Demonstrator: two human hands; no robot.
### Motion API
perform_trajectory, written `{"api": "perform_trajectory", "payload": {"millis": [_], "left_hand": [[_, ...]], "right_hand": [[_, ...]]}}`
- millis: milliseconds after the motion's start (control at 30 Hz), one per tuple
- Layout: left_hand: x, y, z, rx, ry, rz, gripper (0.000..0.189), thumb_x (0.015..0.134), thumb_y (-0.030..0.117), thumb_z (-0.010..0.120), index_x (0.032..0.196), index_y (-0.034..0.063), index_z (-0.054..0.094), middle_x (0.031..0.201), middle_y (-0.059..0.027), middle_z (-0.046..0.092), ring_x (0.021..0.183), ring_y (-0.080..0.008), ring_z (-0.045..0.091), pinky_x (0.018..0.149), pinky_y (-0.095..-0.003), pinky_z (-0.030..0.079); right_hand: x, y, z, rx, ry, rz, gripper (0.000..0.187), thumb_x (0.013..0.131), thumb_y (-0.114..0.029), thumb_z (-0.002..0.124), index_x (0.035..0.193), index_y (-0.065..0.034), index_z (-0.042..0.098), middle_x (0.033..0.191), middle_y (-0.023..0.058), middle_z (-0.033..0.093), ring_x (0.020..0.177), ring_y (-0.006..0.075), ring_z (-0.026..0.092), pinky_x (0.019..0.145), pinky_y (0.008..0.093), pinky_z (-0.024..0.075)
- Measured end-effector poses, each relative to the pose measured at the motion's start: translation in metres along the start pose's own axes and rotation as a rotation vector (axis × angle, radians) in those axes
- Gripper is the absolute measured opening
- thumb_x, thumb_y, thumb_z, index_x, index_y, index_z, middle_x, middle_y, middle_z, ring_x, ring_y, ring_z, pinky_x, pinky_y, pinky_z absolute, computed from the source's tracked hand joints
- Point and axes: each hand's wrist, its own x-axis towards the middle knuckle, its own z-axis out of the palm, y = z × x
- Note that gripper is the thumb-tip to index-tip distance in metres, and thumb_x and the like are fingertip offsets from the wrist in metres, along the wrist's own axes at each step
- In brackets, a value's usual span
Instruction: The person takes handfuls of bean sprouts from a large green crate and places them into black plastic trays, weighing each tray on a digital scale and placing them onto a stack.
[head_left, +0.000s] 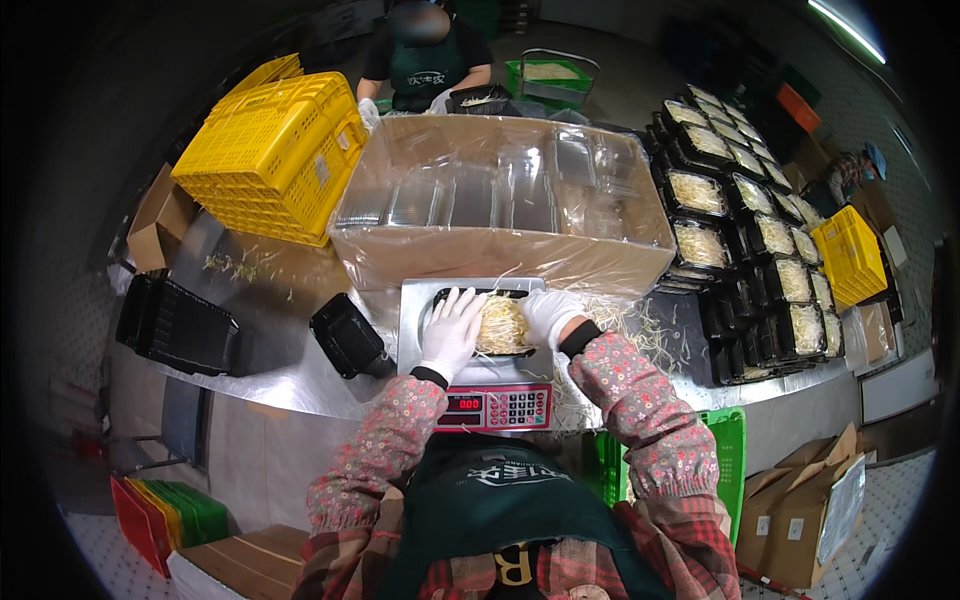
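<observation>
A black plastic tray (516, 294) heaped with bean sprouts (501, 324) sits on the metal pan (412, 296) of a digital scale. My left hand (454, 330), in a white glove, lies flat over the tray's left part, fingers extended and slightly spread, touching the sprouts. At the tray's right end is my gloved right hand (551, 313), its fingers curled against the sprouts and rim. Its fingertips are hidden, so I cannot tell whether it grips anything. Below the pan, the scale's red panel (493, 408) has a keypad and a lit display.
An open carton (495, 255) of clear plastic lids stands beyond the scale. Empty black trays (349, 335) lie left, beside a tray stack (180, 326). Filled packs (776, 232) are piled right; loose sprouts (637, 330) litter the table. Yellow crates (262, 150) stand back left; a co-worker (424, 67) is opposite.
</observation>
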Motion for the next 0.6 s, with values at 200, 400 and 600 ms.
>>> {"api": "perform_trajectory", "payload": {"millis": [200, 400, 600], "left_hand": [[0.001, 0.002, 0.002, 0.062, -0.017, -0.016, 0.039, 0.098, 0.025, 0.051, 0.135, 0.0136, 0.056, 0.139, -0.0105, 0.055, 0.132, -0.0338, 0.046, 0.108, -0.0444, 0.036], [-0.004, -0.006, -0.004, 0.014, -0.049, -0.084, 0.040, 0.099, 0.025, 0.049, 0.137, 0.0132, 0.054, 0.143, -0.0119, 0.050, 0.137, -0.0343, 0.041, 0.111, -0.0457, 0.033], [-0.018, -0.034, -0.043, -0.213, 0.495, -0.220, 0.036, 0.088, 0.015, 0.066, 0.122, 0.0032, 0.060, 0.131, -0.0176, 0.056, 0.130, -0.0375, 0.044, 0.110, -0.0445, 0.035]], "right_hand": [[-0.003, 0.014, 0.011, 0.143, 0.137, -0.051, 0.015, 0.077, -0.015, 0.062, 0.081, -0.0039, 0.072, 0.080, 0.0197, 0.070, 0.076, 0.0371, 0.069, 0.065, 0.0463, 0.0550], [-0.031, 0.050, -0.006, 0.357, 0.235, -0.069, 0.022, 0.079, -0.025, 0.069, 0.088, -0.0053, 0.071, 0.082, 0.0209, 0.068, 0.080, 0.0390, 0.066, 0.074, 0.0471, 0.0529], [-0.126, 0.112, -0.019, 0.926, 0.332, 0.243, 0.020, 0.082, -0.008, 0.074, 0.098, 0.0045, 0.070, 0.073, 0.0040, 0.066, 0.066, 0.0056, 0.054, 0.060, 0.0246, 0.0459]]}}
